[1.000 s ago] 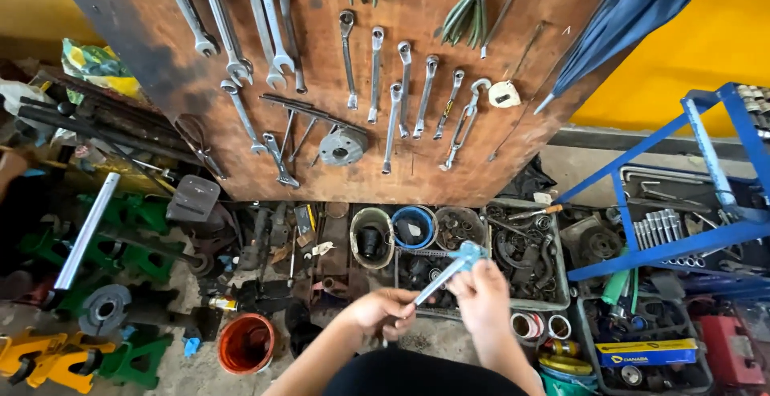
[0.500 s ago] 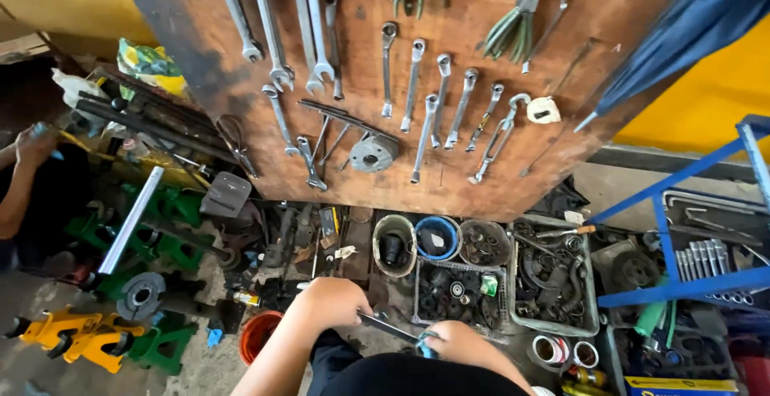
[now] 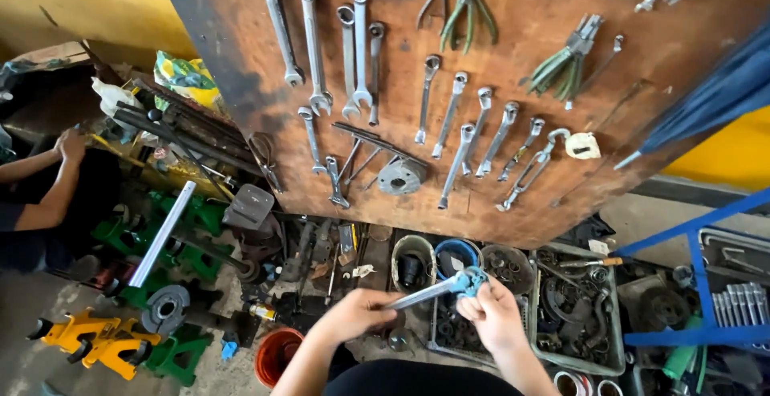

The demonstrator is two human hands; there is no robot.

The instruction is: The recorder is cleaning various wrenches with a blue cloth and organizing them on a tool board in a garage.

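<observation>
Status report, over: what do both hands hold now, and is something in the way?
Left hand grips wrench handle. Right hand on its blue head. Parts crates lie beneath, tool board ahead; nothing blocks the hands.

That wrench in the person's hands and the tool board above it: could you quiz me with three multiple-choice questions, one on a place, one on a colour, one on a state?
1. Where is the wooden tool board?
A. Flat on the floor
B. Standing behind the bins of parts
C. On the blue rack

2. What colour is the head end of the wrench?
A. Blue
B. Red
C. Yellow

3. How is the wrench held?
A. By one hand only
B. Lying loose in a bin
C. By both hands, one at each end

Answers:
1 B: the board rises behind the grey bin and its neighbours, with spanners hanging on it.
2 A: the end by the right hand is blue, while the shaft is bare metal.
3 C: the left hand grips the shaft end and the right hand holds the blue end.
</observation>
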